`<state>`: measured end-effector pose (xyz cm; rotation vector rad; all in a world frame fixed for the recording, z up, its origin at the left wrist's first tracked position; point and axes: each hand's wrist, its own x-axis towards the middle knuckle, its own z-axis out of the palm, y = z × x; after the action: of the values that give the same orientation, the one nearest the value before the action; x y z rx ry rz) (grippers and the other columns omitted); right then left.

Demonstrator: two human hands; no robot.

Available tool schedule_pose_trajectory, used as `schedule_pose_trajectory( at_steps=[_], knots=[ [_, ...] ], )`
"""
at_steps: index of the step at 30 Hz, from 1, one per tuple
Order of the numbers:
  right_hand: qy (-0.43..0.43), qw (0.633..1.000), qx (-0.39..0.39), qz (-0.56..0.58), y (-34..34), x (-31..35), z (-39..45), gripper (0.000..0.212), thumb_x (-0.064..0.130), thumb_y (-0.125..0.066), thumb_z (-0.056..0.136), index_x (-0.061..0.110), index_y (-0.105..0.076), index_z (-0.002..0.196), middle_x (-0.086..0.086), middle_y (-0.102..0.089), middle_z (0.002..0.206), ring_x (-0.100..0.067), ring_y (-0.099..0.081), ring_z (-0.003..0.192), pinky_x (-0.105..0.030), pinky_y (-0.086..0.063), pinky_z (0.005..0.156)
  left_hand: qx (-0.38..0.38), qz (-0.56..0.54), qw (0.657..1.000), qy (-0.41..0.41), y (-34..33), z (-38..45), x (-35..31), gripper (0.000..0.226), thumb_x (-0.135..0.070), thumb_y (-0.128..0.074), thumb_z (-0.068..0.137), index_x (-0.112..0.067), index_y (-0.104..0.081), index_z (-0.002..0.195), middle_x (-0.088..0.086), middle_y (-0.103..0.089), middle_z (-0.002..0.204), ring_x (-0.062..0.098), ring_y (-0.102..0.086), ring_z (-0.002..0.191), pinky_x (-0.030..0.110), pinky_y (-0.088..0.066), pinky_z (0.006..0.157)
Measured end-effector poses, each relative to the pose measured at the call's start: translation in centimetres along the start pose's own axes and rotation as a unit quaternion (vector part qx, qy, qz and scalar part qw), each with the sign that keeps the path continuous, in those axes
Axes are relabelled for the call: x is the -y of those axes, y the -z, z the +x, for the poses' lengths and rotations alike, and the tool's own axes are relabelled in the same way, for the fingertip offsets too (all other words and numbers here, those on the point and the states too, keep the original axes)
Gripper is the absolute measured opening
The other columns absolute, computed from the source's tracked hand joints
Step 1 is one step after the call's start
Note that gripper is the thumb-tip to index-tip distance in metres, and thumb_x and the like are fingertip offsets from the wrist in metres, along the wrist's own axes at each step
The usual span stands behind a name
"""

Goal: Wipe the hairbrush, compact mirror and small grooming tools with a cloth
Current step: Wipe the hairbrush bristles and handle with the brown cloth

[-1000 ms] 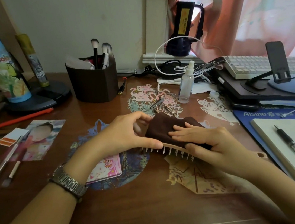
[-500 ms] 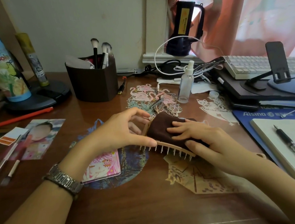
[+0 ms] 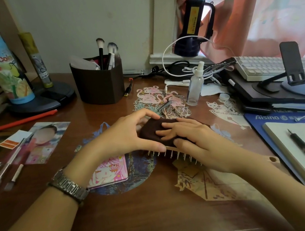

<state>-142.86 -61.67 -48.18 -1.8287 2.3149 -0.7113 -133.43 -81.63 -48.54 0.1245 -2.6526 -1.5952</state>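
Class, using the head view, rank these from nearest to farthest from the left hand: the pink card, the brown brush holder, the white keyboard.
1. pink card: just below the left hand, by the wrist.
2. brown brush holder: behind it, toward the wall.
3. white keyboard: far right, back of the desk.

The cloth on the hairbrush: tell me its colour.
Dark brown, plain. The cloth shows best in the head view, the only one.

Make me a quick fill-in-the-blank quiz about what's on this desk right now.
1. The right hand presses a brown ____ onto the hairbrush.
2. The left hand holds the hairbrush with its bristles pointing ____.
3. The spray bottle stands ____.
4. The left wrist wears a ____.

Missing words: cloth; down; upright; watch
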Motion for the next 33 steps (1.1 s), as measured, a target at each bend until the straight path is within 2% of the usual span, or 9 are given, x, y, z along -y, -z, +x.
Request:
schedule_pose_trajectory(
  at_steps=[4,9,15,22,28,33],
  knots=[
    [-0.002,1.000,0.002,0.009,0.3,-0.3,-0.7,0.043,0.034,-0.029,0.093,0.020,-0.061,0.118,0.015,-0.055,0.134,0.009,-0.032,0.134,-0.017,-0.012,0.116,0.004,0.018,1.000,-0.003,-0.2,0.1,-0.1,0.071,-0.047,-0.086,0.047,-0.041,-0.054,0.110,-0.012,-0.062,0.115,0.003,-0.066,0.098,0.033,-0.056,0.088],
    [-0.011,1.000,-0.011,0.021,0.8,-0.8,-2.4,0.033,0.022,-0.035,0.097,0.021,-0.061,0.117,0.022,-0.052,0.134,0.011,-0.031,0.134,-0.011,-0.012,0.114,-0.003,0.041,0.999,-0.004,-0.2,0.2,-0.1,0.073,-0.053,-0.087,0.046,-0.044,-0.054,0.111,-0.014,-0.062,0.113,0.009,-0.068,0.090,0.040,-0.056,0.086],
    [-0.017,1.000,-0.016,0.018,1.4,-1.2,-3.9,0.037,0.027,-0.033,0.095,0.025,-0.060,0.120,0.027,-0.049,0.135,0.012,-0.031,0.134,-0.008,-0.012,0.112,-0.011,0.049,0.999,-0.003,-0.4,0.0,-0.4,0.076,-0.053,-0.084,0.047,-0.039,-0.054,0.116,-0.019,-0.061,0.112,0.007,-0.068,0.087,0.036,-0.056,0.086],
    [-0.003,1.000,-0.020,-0.012,1.1,-0.8,-3.0,0.037,0.028,-0.033,0.093,0.022,-0.062,0.115,0.023,-0.053,0.133,0.012,-0.031,0.133,-0.006,-0.017,0.108,-0.020,0.040,0.999,0.001,-0.3,0.0,-0.5,0.080,-0.052,-0.084,0.044,-0.040,-0.053,0.116,-0.018,-0.060,0.113,0.010,-0.068,0.087,0.037,-0.057,0.084],
    [0.008,1.000,-0.014,-0.023,0.4,-0.2,-1.2,0.038,0.031,-0.031,0.092,0.019,-0.062,0.112,0.015,-0.056,0.132,0.008,-0.033,0.132,-0.012,-0.013,0.112,-0.025,0.034,0.999,-0.008,-0.4,0.0,-0.4,0.078,-0.044,-0.089,0.046,-0.040,-0.051,0.114,-0.014,-0.062,0.112,0.005,-0.068,0.089,0.037,-0.057,0.085],
    [0.008,1.000,-0.013,-0.016,0.2,-0.1,-0.7,0.041,0.032,-0.030,0.093,0.019,-0.062,0.114,0.013,-0.057,0.132,0.007,-0.034,0.132,-0.013,-0.010,0.114,-0.025,0.022,0.999,-0.011,-0.4,0.0,-0.3,0.083,-0.048,-0.087,0.042,-0.037,-0.050,0.115,-0.012,-0.063,0.112,0.004,-0.068,0.093,0.038,-0.056,0.087]
  ],
)
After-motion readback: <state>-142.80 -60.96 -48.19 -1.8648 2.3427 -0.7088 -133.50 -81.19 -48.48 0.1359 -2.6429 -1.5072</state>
